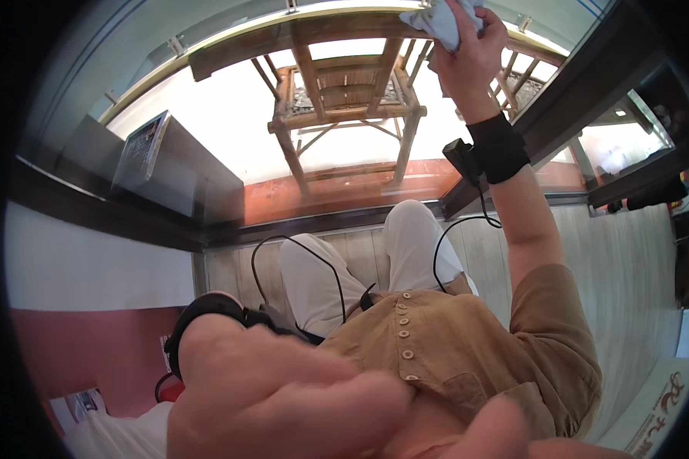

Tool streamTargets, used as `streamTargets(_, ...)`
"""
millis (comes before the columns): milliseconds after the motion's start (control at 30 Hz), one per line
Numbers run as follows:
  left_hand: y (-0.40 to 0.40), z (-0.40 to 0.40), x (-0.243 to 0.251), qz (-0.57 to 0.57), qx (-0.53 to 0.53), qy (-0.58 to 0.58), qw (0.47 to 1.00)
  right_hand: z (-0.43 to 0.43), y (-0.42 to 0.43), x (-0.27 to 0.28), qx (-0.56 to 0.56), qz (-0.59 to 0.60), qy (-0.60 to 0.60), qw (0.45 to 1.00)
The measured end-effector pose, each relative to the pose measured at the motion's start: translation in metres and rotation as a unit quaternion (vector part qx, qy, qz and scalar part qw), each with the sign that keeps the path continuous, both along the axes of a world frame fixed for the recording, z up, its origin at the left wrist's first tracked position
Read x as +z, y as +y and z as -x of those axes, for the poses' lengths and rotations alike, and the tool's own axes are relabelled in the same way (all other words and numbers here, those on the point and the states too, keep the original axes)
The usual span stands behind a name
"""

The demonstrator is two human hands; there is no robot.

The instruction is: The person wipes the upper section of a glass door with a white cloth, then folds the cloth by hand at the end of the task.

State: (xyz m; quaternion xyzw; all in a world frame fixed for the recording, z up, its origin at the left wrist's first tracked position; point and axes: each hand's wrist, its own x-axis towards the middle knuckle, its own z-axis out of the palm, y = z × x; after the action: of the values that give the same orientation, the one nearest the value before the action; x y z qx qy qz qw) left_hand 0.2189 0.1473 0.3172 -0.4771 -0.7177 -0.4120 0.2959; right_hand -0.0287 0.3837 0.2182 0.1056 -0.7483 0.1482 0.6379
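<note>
High up at the upper right, my right hand presses a crumpled pale cloth against the window glass. A black wristband with a small cabled device is on that wrist. Close to the camera at the bottom, my left hand is large and blurred, with its fingers bent; whether it holds anything is not clear. It also wears a black wristband. Behind the glass stand a bamboo chair and a brown wooden beam or table edge.
Dark window frames run below and beside the glass. Boxes or panels show at the left. Black cables loop over my lap. A box bearing writing lies at the lower right. Part of another person shows at the far right.
</note>
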Motion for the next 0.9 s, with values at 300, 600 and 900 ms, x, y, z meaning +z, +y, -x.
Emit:
streamTargets(300,-0.014,0.030,0.009,0.086,-0.115,-0.096,0.985,0.010,-0.009,0.001,0.015,-0.005,0.042,0.999)
streamTargets(600,-0.033,0.022,0.059,0.266,-0.148,-0.299,0.904,0.003,-0.016,0.002,0.021,0.006,0.003,1.000)
streamTargets(900,-0.013,0.012,0.030,0.143,-0.112,-0.276,0.944,0.009,-0.004,-0.001,-0.002,-0.013,0.048,0.999)
